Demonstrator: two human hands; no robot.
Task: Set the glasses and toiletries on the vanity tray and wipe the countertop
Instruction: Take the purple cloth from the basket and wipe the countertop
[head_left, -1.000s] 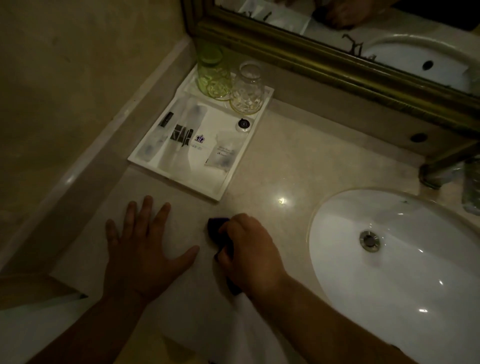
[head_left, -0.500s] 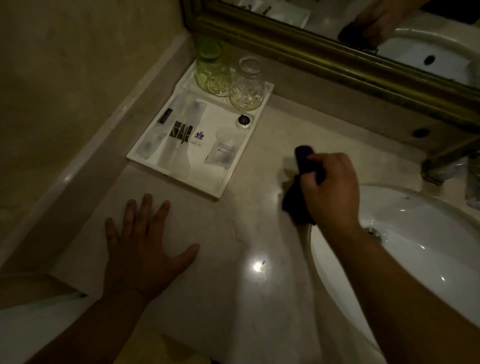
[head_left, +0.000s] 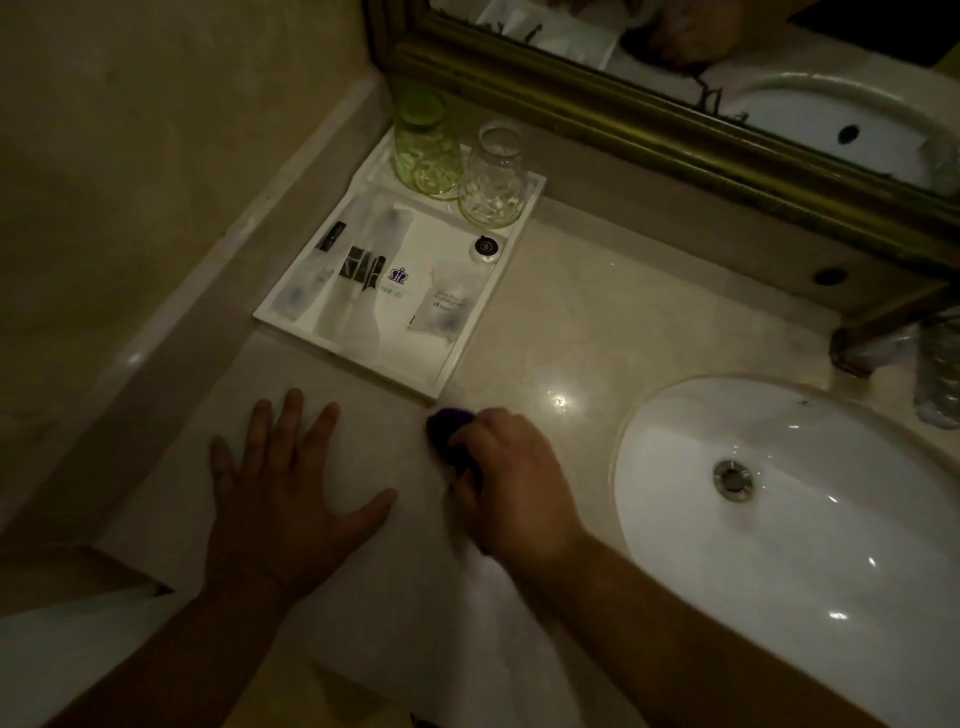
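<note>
Two glasses (head_left: 491, 176) and the toiletries (head_left: 363, 275) are kept on the vanity tray (head_left: 405, 364) in the countertop's (head_left: 571, 322) far-left corner, where it could be shoved by the cloth (head_left: 447, 428) gripped in the right hand (head_left: 514, 483), the left hand (head_left: 280, 499) being spread flat.

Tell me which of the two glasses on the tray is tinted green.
The left glass, at the tray's far left corner; the right glass beside it is clear.

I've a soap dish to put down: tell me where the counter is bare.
Bare: the counter between tray and sink, back to the mirror frame. Crowded: in front of the tray, where the left hand lies flat and the right hand grips the cloth; the tray itself, with glasses and sachets.
</note>
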